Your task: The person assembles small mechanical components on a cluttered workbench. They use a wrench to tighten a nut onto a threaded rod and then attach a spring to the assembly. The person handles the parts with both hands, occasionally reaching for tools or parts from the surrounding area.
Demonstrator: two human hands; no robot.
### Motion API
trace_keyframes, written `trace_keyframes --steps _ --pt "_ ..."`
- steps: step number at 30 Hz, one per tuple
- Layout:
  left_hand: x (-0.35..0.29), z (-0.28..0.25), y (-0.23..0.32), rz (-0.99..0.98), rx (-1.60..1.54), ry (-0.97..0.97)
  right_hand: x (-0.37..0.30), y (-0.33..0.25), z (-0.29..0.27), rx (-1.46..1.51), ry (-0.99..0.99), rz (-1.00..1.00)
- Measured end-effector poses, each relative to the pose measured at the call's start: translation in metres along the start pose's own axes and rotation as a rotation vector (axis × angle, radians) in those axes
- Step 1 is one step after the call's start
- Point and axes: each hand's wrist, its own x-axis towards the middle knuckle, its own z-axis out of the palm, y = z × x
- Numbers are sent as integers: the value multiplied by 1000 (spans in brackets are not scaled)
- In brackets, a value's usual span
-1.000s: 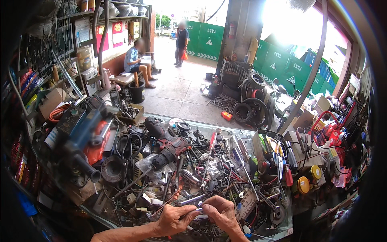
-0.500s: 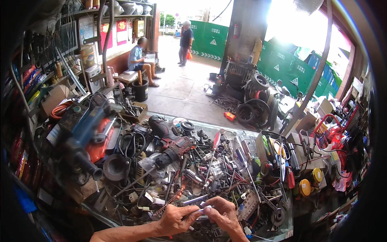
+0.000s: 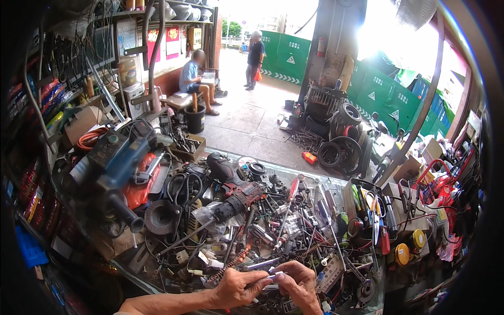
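Observation:
Close together at the bottom middle, my left hand (image 3: 236, 289) and my right hand (image 3: 299, 286) pinch a small white piece (image 3: 275, 274) between thumbs and fingertips. It is slim and pale, partly covered by the fingers, and its kind is too small to make out. Below and around both hands spreads a dense heap of metal and plastic parts. Just beyond the fingers lie a rusty coil spring (image 3: 231, 266) and several white plastic connectors (image 3: 212, 262). A perforated plate (image 3: 331, 273) rests beside my right hand.
A red and black cordless drill (image 3: 239, 200) lies across the heap. To the left is a blue angle grinder (image 3: 123, 168). On the right, a box holds scissors (image 3: 374, 210) and other tools, beside yellow-lidded jars (image 3: 402, 254). Two people and tyres (image 3: 331, 154) are beyond the bench.
The whole view has shifted, so the scene sits farther right and slightly lower. Both hands keep their pinch on the small white piece, with only slight finger movement.

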Motion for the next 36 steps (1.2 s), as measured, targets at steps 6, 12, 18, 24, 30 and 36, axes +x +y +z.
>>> trace_keyframes --steps 6,12,18,24,30,36 --pt "0 2 -4 43 6 13 2 15 -13 -162 -16 -14" --pt "0 1 2 -28 -29 -9 3 16 -15 -122 -26 49" --pt "2 0 14 -243 -142 39 4 27 -19 -157 47 -69" --pt "4 -10 11 -344 -244 117 3 31 -15 96 -79 -79" --pt "17 -15 17 -500 -456 23 0 27 -19 -58 28 -77" --pt "23 1 31 -480 -308 -82 6 40 -21 -144 80 -298"
